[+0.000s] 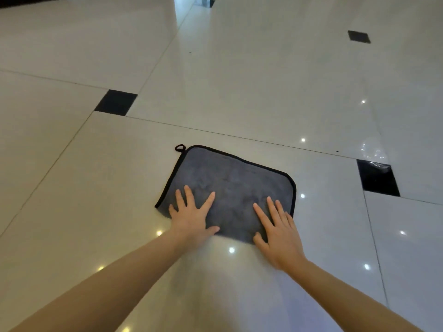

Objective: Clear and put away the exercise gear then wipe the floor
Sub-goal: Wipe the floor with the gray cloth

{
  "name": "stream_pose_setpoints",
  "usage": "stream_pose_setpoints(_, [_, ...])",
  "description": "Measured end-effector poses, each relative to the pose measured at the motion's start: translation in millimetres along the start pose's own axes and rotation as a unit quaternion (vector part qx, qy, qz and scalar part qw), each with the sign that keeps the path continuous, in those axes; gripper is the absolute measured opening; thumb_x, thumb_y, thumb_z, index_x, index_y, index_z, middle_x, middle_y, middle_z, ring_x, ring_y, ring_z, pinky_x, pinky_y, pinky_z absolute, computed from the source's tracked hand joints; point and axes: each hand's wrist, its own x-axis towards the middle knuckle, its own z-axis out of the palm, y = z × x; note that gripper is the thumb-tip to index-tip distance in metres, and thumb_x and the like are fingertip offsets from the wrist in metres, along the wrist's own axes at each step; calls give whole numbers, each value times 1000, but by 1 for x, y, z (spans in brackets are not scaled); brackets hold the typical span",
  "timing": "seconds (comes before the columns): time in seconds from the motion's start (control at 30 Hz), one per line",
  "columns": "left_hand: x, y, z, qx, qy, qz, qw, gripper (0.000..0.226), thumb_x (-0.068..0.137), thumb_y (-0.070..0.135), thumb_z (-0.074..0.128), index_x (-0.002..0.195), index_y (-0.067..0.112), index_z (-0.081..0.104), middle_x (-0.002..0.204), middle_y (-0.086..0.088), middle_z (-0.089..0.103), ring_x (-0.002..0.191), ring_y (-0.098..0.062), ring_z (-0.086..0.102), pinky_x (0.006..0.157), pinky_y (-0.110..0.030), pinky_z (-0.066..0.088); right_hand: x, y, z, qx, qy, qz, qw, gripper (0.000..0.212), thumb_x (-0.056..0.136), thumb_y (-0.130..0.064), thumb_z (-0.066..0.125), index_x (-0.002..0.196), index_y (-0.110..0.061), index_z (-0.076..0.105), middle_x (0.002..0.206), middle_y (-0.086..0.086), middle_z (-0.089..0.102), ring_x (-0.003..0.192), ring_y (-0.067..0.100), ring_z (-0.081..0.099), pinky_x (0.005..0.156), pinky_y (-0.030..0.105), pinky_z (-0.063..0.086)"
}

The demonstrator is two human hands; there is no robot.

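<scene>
Glossy pale floor tiles (pixel 239 80) with thin dark grout lines fill my whole view, dotted with bright reflections of ceiling lights. Nearest me, two bare forearms reach up from the bottom corners of the frame. I see my left hand (pixel 191 215) lying flat with its fingers spread and straight, pressing on the near left part of a grey rectangular microfibre cloth with black edging (pixel 230 188). My right hand (pixel 278 232) lies just as flat, fingers straight and close together, pressing on the cloth's near right part, its thumb at the near edge. Neither hand curls round anything.

That cloth lies spread on the floor at the centre of the frame, its long axis running from the left up-frame end down toward the right, slightly slanted. A small black hanging loop (pixel 180 148) sticks out of its far left corner, pointing toward the upper left.

Farther off, small black square inset tiles (pixel 116 102) sit where the big tiles' corners meet.
</scene>
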Motion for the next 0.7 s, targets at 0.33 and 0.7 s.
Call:
stream_pose_setpoints(0.33, [96,172,-58,50,-13,91,994,73,93,54,41,146,42,-7,151,-24,-23,138,-48,-16,109,-62,11,35,138,-65,-2,6,190,982,53,99,-30,28,150,-25,15,159,7,6,145,23,5,116,38,16])
stream_pose_setpoints(0.7, [107,173,-67,118,34,121,985,77,88,58,47,148,35,5,151,-21,2,136,-45,13,103,-50,37,43,116,-44,-22,43,241,969,59,97,-27,30,150,-15,9,157,16,-1,145,32,-4,117,45,0])
